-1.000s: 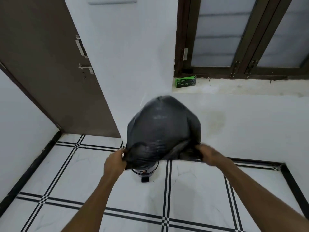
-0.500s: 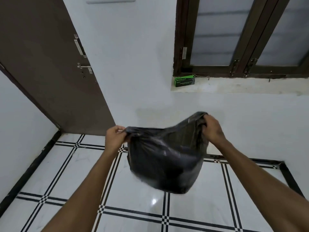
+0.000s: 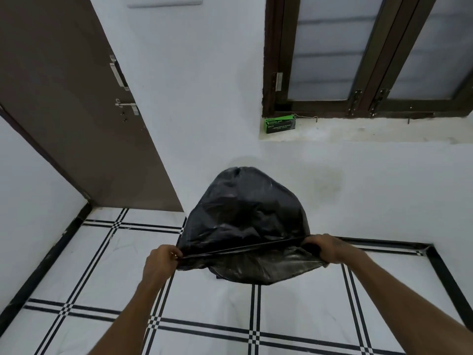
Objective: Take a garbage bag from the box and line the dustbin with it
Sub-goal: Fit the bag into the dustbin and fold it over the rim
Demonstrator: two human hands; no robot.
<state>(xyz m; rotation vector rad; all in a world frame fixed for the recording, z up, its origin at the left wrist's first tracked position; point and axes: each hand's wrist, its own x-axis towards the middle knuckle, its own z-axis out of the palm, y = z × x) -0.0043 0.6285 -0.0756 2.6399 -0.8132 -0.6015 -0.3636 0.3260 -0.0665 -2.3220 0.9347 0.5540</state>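
Note:
A black garbage bag (image 3: 245, 221) billows upward in front of me, puffed with air, its mouth stretched in a taut line between both hands. My left hand (image 3: 160, 262) pinches the left edge of the mouth. My right hand (image 3: 325, 248) grips the right edge. The green garbage-bag box (image 3: 280, 125) lies on the window ledge above. The dustbin is hidden behind the bag; only a dark sliver shows under its lower edge.
A brown door (image 3: 64, 111) with a handle stands at the left. A dark-framed window (image 3: 371, 55) sits above the ledge at the right. White floor tiles with black stripes (image 3: 230, 316) spread below, meeting the white wall.
Half a second ago the bag hung down from raised hands. Both hands have swung down and the bag has ballooned upward above them, as it did a second ago.

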